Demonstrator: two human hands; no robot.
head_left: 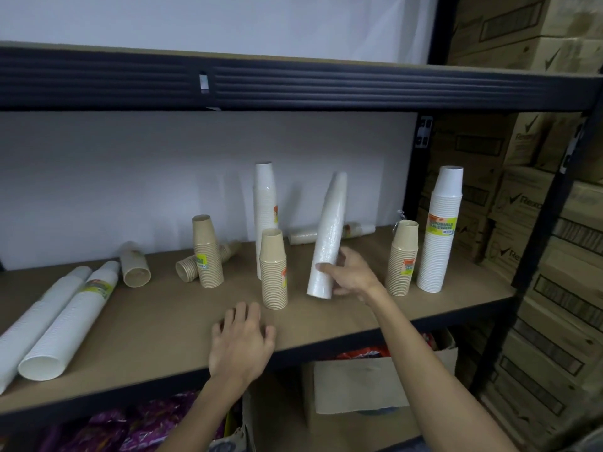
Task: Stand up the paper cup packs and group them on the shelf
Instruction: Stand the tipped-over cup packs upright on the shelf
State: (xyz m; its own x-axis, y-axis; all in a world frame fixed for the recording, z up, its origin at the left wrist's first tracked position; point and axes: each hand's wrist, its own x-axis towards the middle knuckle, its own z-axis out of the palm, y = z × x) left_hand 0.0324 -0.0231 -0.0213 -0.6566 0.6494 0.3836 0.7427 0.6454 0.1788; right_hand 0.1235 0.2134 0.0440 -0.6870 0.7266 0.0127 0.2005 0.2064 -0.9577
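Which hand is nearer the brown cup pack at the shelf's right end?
Right. The right hand, gripping a tilted white pack, is just left of the brown pack; the left hand is farther left, over the shelf's front.

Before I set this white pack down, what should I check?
1. Right hand grips white pack: ok.
2. Pack upright: not ok, it leans.
3. Base on shelf: cannot tell.
4. Room beside the middle brown pack: ok.
5. Left hand free: ok, open, holding nothing.
6. All packs standing: not ok; two white packs at left lie flat.
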